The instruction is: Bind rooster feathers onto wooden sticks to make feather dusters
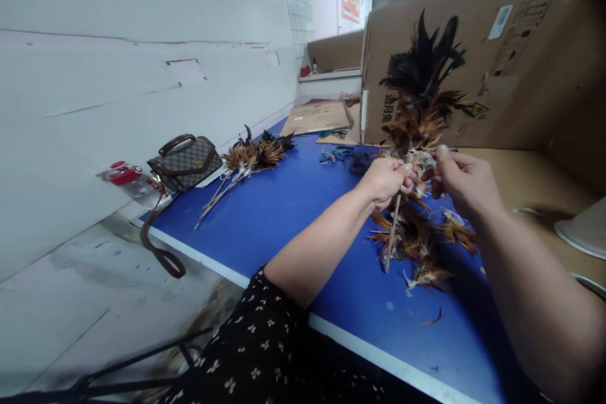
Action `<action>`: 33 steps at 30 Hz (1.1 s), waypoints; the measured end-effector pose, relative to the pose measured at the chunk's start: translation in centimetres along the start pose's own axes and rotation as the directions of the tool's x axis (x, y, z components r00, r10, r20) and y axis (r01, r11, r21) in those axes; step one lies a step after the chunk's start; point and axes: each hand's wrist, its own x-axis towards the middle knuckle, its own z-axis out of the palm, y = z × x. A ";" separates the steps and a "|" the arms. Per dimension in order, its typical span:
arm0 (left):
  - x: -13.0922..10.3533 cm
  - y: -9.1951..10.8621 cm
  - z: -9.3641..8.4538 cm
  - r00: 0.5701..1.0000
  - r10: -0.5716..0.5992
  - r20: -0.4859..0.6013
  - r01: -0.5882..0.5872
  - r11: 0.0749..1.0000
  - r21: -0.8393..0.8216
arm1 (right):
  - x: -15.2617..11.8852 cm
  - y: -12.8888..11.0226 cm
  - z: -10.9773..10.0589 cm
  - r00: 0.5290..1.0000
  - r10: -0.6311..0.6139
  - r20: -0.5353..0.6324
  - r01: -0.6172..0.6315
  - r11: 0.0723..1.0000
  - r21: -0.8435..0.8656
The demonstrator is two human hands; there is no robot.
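A feather bundle (419,117) on a thin stick stands upright over the blue table, black plumes on top and brown ones below. My left hand (389,182) is closed round its stick just under the feathers. On the right, my right hand (458,178) has its fingers bent together at the bundle's pale base; what they pinch is too small to make out. Loose brown feathers (416,233) lie on the table beneath and beside the hands. Farther left rest finished-looking feather bundles (258,154) with their sticks toward the front edge.
A patterned handbag (187,163) and a red-capped bottle (135,182) are at the table's left edge. Behind stand a large cardboard box (534,76), flat cardboard (317,117) and blue-green strings (338,153). A white container (584,227) is at the right.
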 end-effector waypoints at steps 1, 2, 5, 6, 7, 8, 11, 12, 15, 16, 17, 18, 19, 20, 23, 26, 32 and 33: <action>0.2 0.1 -0.3 1.000 -0.006 -0.010 0.006 1.000 -0.013 | 0.3 1.0 0.2 0.998 0.054 0.033 -0.051 0.996 -0.077; 0.4 0.3 -0.6 1.000 -0.008 -0.019 0.008 1.000 -0.027 | 0.5 2.0 0.3 0.994 0.094 0.053 -0.085 0.985 -0.151; 0.8 0.6 -1.3 0.999 0.001 -0.042 -0.003 0.998 -0.067 | 0.6 4.9 1.1 0.985 0.150 0.084 -0.117 0.943 -0.312; 0.9 0.7 -1.5 0.999 0.002 -0.047 -0.006 0.997 -0.082 | 0.5 5.7 1.4 0.983 0.162 0.090 -0.121 0.929 -0.351; 1.0 0.8 -1.6 0.999 0.002 -0.054 -0.007 0.996 -0.094 | 0.4 6.3 1.7 0.981 0.169 0.095 -0.122 0.917 -0.379; 1.0 0.9 -1.7 0.998 0.001 -0.061 -0.007 0.995 -0.104 | 0.2 6.8 1.9 0.980 0.171 0.097 -0.120 0.910 -0.398; 1.2 1.0 -2.0 0.997 -0.008 -0.076 -0.002 0.992 -0.125 | 0.3 7.2 1.8 0.987 0.139 0.075 -0.097 0.907 -0.410; 1.3 1.1 -2.0 0.997 -0.011 -0.081 0.001 0.991 -0.131 | 0.5 7.0 1.5 0.991 0.120 0.053 -0.088 0.910 -0.406; 1.5 1.4 -2.2 0.995 -0.018 -0.101 0.003 0.990 -0.139 | 1.3 5.0 -0.6 0.997 0.050 -0.055 -0.068 0.915 -0.397; 1.5 1.5 -2.2 0.994 -0.015 -0.111 0.000 0.991 -0.136 | 1.4 4.0 -1.5 0.995 0.015 -0.095 -0.050 0.925 -0.378; 1.6 1.6 -2.3 0.992 -0.010 -0.123 -0.006 0.992 -0.130 | 1.3 2.8 -2.4 0.991 -0.024 -0.134 -0.023 0.941 -0.337; 1.6 1.6 -2.3 0.991 -0.004 -0.135 -0.013 0.993 -0.121 | 1.1 1.4 -3.3 0.984 -0.072 -0.165 0.024 0.962 -0.273; 1.6 1.6 -2.3 0.989 0.001 -0.145 -0.017 0.993 -0.113 | 0.8 0.0 -4.0 0.969 -0.125 -0.212 0.109 0.990 -0.085; 1.5 1.6 -2.3 0.989 0.002 -0.149 -0.018 0.994 -0.104 | 0.4 -1.4 -4.5 0.960 -0.137 -0.245 0.171 0.978 0.122; 1.4 1.3 -1.9 0.990 0.002 -0.143 -0.013 0.997 -0.077 | -0.9 -4.9 -4.9 0.976 -0.078 -0.202 0.164 0.877 0.452; 1.0 0.9 -1.2 0.994 -0.007 -0.112 0.000 0.998 -0.061 | -1.5 -6.8 -4.1 0.994 0.003 -0.107 0.059 0.821 0.568; 0.0 0.6 0.3 0.997 -0.077 0.017 0.079 0.994 -0.070 | -1.3 -6.2 -2.4 0.996 -0.005 -0.085 0.046 0.869 0.492; 0.0 0.6 0.4 0.996 -0.083 0.027 0.085 0.994 -0.071 | -1.4 -5.9 -2.3 0.995 -0.028 -0.094 0.066 0.902 0.427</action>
